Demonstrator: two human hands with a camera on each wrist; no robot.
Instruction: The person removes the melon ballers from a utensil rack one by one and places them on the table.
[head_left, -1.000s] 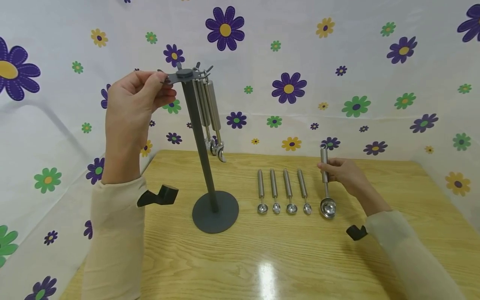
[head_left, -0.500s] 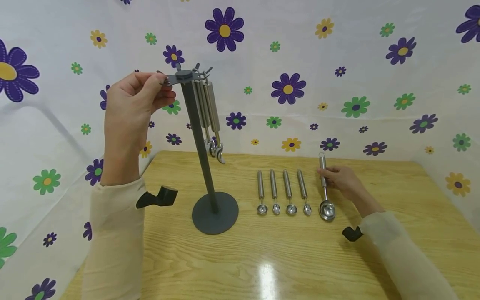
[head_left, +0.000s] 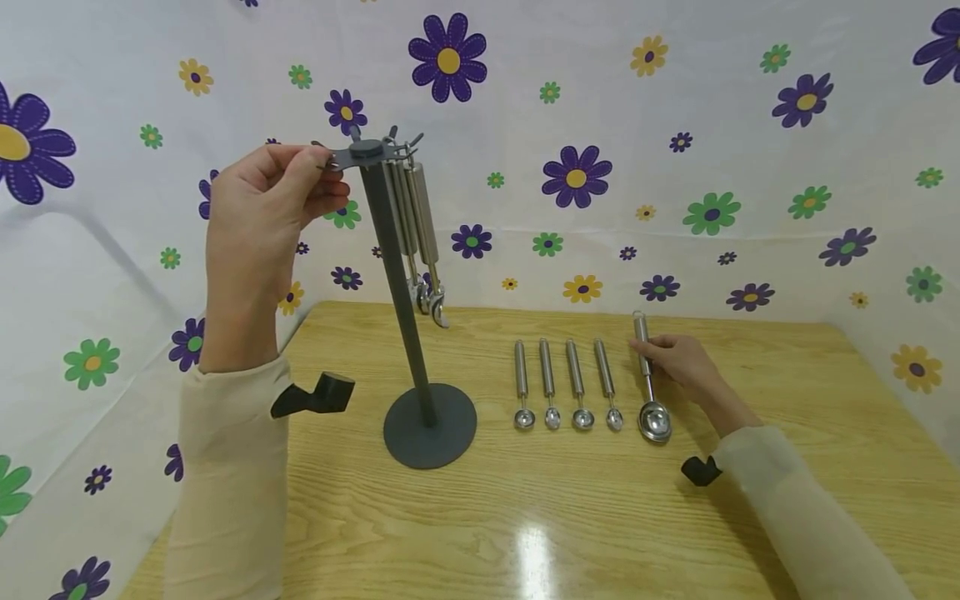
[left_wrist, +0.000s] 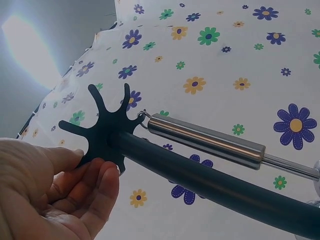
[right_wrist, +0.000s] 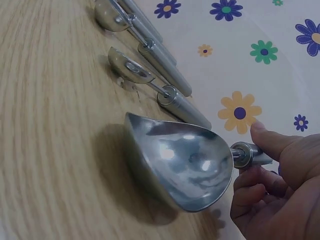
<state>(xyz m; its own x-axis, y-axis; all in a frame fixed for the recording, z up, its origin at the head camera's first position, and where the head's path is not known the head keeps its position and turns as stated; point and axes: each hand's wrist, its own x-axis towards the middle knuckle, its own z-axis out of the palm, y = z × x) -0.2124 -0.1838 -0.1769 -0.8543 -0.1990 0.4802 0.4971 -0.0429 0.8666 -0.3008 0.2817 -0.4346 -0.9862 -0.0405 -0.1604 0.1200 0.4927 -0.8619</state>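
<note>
My left hand [head_left: 255, 208] pinches one prong of the dark grey utensil stand [head_left: 402, 300] at its top, between thumb and fingers. Several steel-handled utensils [head_left: 424, 215] hang from the stand's far right prongs, and one utensil handle [left_wrist: 205, 140] with a ring shows close up in the left wrist view. Over at the right, my right hand [head_left: 686, 365] holds a steel ice cream scoop [head_left: 656, 422] by its handle, thumb on one side. Its shiny bowl [right_wrist: 185, 160] faces up, low at the wooden table. My fingers partly hide the handle.
Several smaller steel scoops [head_left: 576, 367] lie in a row between the stand and my right hand, handles pointing away. The stand's round base [head_left: 405, 446] rests on the wooden table [head_left: 420, 533]. A flower-patterned cloth [head_left: 510, 192] hangs behind and at the sides.
My right hand has moved slightly left and lowered the ice cream scoop's handle end, which now leans a little further left. My left hand stays at the stand's top.
</note>
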